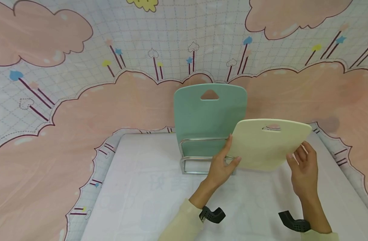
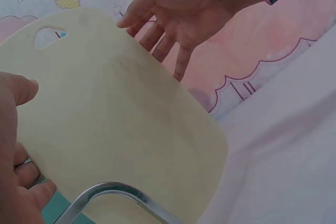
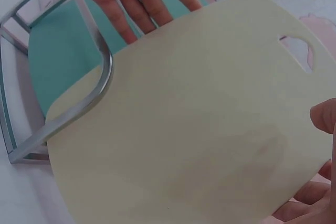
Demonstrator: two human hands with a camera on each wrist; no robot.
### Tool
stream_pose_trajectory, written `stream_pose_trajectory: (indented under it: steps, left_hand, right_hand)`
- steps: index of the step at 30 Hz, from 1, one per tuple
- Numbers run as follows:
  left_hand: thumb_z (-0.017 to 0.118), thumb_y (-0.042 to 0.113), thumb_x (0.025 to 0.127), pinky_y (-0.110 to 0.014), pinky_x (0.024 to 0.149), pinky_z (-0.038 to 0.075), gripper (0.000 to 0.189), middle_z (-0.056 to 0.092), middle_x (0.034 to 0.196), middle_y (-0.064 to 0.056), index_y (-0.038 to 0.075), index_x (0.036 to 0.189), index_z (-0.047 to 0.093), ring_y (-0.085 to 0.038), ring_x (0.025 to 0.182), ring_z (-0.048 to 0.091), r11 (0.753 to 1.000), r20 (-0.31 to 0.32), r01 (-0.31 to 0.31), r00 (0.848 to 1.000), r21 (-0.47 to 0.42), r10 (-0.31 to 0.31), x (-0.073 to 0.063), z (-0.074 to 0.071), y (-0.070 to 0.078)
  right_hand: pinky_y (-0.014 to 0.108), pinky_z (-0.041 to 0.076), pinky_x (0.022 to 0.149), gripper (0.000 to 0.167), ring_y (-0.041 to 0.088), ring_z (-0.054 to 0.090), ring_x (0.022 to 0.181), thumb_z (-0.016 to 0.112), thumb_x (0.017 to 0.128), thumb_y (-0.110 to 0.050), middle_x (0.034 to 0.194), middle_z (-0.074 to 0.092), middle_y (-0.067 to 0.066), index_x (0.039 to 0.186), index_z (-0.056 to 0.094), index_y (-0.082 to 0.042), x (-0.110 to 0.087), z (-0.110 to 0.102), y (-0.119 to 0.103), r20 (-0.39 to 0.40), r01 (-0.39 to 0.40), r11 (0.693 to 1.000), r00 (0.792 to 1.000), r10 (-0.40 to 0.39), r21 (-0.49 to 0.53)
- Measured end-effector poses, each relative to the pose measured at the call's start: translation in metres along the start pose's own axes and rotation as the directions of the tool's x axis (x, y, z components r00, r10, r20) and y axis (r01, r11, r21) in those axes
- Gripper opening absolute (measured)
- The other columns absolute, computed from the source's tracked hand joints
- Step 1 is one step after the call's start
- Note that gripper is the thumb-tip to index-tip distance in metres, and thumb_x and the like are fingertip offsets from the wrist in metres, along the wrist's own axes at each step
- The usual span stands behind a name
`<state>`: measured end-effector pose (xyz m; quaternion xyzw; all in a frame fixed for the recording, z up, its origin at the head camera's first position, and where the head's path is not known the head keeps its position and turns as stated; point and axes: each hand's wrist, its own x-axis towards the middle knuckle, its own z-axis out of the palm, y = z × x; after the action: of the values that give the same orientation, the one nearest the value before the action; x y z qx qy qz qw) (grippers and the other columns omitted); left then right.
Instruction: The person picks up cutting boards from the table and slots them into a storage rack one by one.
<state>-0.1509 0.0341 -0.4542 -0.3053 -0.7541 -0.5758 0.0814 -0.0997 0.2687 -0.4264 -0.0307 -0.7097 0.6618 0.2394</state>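
A cream cutting board [image 1: 262,147] is held tilted by its two side edges, its handle slot toward the top. My left hand [image 1: 218,169] grips the left edge, thumb in front. At the right edge, my right hand [image 1: 306,172] holds it, the thumb near the front face and fingers partly hidden behind. A green cutting board [image 1: 209,113] stands upright in a metal rack [image 1: 199,173]. In the right wrist view a rail of the rack [image 3: 102,80] passes in front of the cream board's lower corner; whether it rests in a slot, I cannot tell.
The rack stands on a white tabletop [image 1: 135,187]. A patterned cloth [image 1: 81,134] with pink clouds hangs behind and spreads around the table. Black bands [image 1: 212,215] are worn on both wrists.
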Motion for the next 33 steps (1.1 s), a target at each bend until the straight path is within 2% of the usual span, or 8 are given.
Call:
stream_pose_trajectory:
  steps: [7,14,17,20,26,33]
  left_hand:
    - [0.056,0.029,0.098,-0.034,0.110,0.026,0.071,0.022,0.155,-0.005,0.015,0.154,0.015,-0.016,0.139,0.025,1.000,-0.022,-0.012,1.000,0.005,0.012,-0.002,-0.006,-0.003]
    - [0.055,0.031,0.098,-0.035,0.110,0.026,0.071,0.020,0.155,-0.003,0.017,0.155,0.014,-0.016,0.140,0.024,1.000,-0.030,0.001,1.000,0.012,0.000,-0.004,-0.012,-0.003]
    - [0.055,0.031,0.098,-0.035,0.111,0.026,0.071,0.020,0.156,-0.003,0.017,0.155,0.014,-0.016,0.140,0.023,1.000,-0.030,0.001,1.000,0.015,-0.001,-0.004,-0.015,-0.004]
    - [0.054,0.034,0.099,-0.035,0.111,0.025,0.071,0.019,0.156,-0.004,0.016,0.155,0.013,-0.017,0.140,0.023,1.000,-0.033,0.000,0.999,0.020,0.001,-0.005,-0.018,-0.003]
    - [0.052,0.037,0.099,-0.036,0.111,0.024,0.071,0.018,0.156,-0.001,0.019,0.155,0.012,-0.016,0.141,0.022,0.999,-0.042,0.034,0.999,0.020,-0.033,-0.007,-0.025,-0.004]
    - [0.055,0.027,0.098,-0.037,0.111,0.025,0.071,0.019,0.156,-0.001,0.018,0.154,0.013,-0.016,0.140,0.023,0.999,-0.059,0.046,0.997,0.029,-0.045,-0.010,-0.034,-0.004]
  right_hand:
    - [0.023,0.035,0.102,0.057,0.026,0.033,0.137,0.050,0.093,0.010,0.146,0.040,0.016,0.145,0.034,-0.006,0.002,0.006,0.000,0.028,0.026,0.996,0.999,-0.028,0.084]
    - [0.021,0.037,0.100,0.058,0.026,0.033,0.137,0.050,0.092,0.013,0.147,0.038,0.017,0.145,0.034,-0.005,0.003,0.012,0.000,0.055,0.041,0.992,0.997,-0.047,0.117]
    - [0.022,0.037,0.101,0.059,0.026,0.032,0.137,0.050,0.092,0.013,0.148,0.037,0.017,0.145,0.034,-0.005,0.003,0.014,0.000,0.068,0.041,0.991,0.996,-0.049,0.124]
    - [0.021,0.036,0.101,0.059,0.026,0.032,0.138,0.050,0.093,0.011,0.149,0.036,0.016,0.146,0.032,-0.006,0.003,0.016,-0.001,0.082,0.042,0.995,0.995,-0.049,0.090]
    - [0.022,0.035,0.101,0.060,0.026,0.030,0.139,0.050,0.093,0.011,0.150,0.034,0.017,0.147,0.031,-0.006,0.003,0.021,-0.002,0.122,0.042,0.995,0.991,-0.053,0.095]
    - [0.021,0.035,0.101,0.060,0.025,0.029,0.139,0.050,0.093,0.010,0.150,0.034,0.016,0.148,0.029,-0.006,0.003,0.028,0.000,0.167,0.064,0.993,0.983,-0.080,0.101]
